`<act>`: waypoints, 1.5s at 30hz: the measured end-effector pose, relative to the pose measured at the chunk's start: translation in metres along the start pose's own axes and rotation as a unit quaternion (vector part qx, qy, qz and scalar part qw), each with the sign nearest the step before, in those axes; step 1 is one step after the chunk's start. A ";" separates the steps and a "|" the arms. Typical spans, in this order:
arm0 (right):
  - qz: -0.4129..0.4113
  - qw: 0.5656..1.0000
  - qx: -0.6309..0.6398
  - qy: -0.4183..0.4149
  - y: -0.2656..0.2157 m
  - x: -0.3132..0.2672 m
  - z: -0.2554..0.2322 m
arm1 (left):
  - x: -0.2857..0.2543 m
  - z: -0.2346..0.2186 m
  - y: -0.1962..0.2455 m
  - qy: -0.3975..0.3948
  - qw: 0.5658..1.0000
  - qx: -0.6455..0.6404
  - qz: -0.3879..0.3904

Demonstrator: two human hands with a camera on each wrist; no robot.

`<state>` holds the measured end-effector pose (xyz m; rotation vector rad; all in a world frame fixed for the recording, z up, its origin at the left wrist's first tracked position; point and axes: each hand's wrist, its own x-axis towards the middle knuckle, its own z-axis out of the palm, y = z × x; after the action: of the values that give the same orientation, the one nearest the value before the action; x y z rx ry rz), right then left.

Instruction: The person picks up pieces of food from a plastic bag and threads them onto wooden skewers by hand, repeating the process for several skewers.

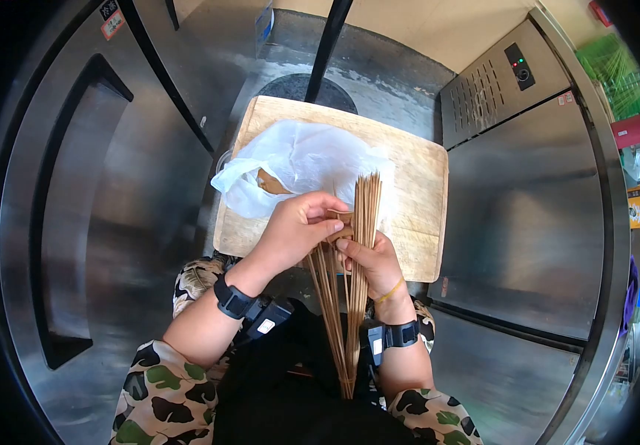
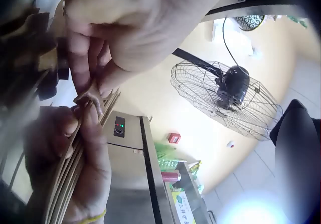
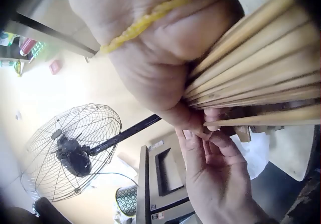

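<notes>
A bundle of thin bamboo skewers stands upright over my lap, and my right hand grips it around the middle. My left hand pinches a small flat brown piece against the skewers near their upper part. In the left wrist view the left hand's fingers hold this brown piece just above the right hand. The right wrist view shows the skewers fanned out of the right hand, with the left hand below them.
A wooden cutting board lies ahead of my hands with a white plastic bag on it, brown pieces showing inside. Stainless steel cabinets flank both sides. A black pole rises behind the board. A standing fan is overhead.
</notes>
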<state>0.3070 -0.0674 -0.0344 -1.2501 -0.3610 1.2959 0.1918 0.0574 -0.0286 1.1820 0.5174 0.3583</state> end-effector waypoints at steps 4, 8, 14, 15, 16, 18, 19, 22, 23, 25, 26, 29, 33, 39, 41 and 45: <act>-0.010 1.000 -0.018 0.017 -0.002 0.000 0.007 | 0.009 -0.003 -0.014 0.040 0.998 0.036 0.034; -0.006 0.999 0.002 0.036 -0.004 -0.004 0.004 | 0.018 -0.011 -0.021 0.048 0.985 0.165 0.007; 0.005 0.940 0.243 -0.241 -0.007 -0.006 -0.007 | 0.028 -0.011 -0.023 0.034 0.965 0.261 0.002; 0.025 0.955 0.211 -0.206 -0.008 -0.006 -0.005 | 0.029 -0.013 -0.022 0.026 0.967 0.253 0.013; 0.045 0.968 0.178 -0.169 -0.008 -0.005 0.000 | 0.031 -0.014 -0.020 0.017 0.970 0.243 0.024; 0.084 0.975 0.147 -0.145 -0.002 0.003 -0.003 | 0.028 -0.020 -0.002 0.045 0.980 0.191 -0.020; 0.083 0.975 0.154 -0.139 -0.002 0.004 -0.001 | 0.027 -0.025 0.007 0.060 0.984 0.164 -0.043; 0.084 0.971 0.177 -0.140 -0.003 0.005 0.003 | 0.030 -0.053 0.008 0.158 0.929 0.334 -0.003; 0.084 0.971 0.176 -0.138 -0.003 0.004 0.003 | 0.031 -0.062 0.003 0.167 0.904 0.393 0.020; 0.085 0.972 0.173 -0.134 -0.003 0.004 0.003 | 0.034 -0.074 -0.012 0.181 0.841 0.505 0.065; 0.081 0.974 0.169 -0.130 -0.003 0.004 0.005 | 0.035 -0.074 -0.020 0.192 0.847 0.496 0.024; 0.063 0.977 0.161 -0.123 -0.001 0.003 0.007 | 0.033 -0.063 -0.017 0.185 0.802 0.568 0.008; 0.041 0.977 0.158 -0.138 0.002 0.003 0.003 | 0.039 -0.060 -0.024 0.175 0.764 0.620 0.027; 0.060 0.987 0.106 -0.105 0.002 0.001 0.001 | 0.041 -0.052 -0.025 0.213 0.750 0.625 0.039; 0.057 0.989 0.094 -0.100 0.002 0.002 0.001 | 0.041 -0.053 -0.026 0.213 0.748 0.627 0.036; 0.047 0.992 0.080 -0.089 0.002 0.000 0.003 | 0.041 -0.053 -0.025 0.212 0.754 0.621 0.029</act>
<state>0.3034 -0.0659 -0.0353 -1.0298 -0.3222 1.4922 0.1962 0.1112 -0.0752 2.4433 1.2177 0.3220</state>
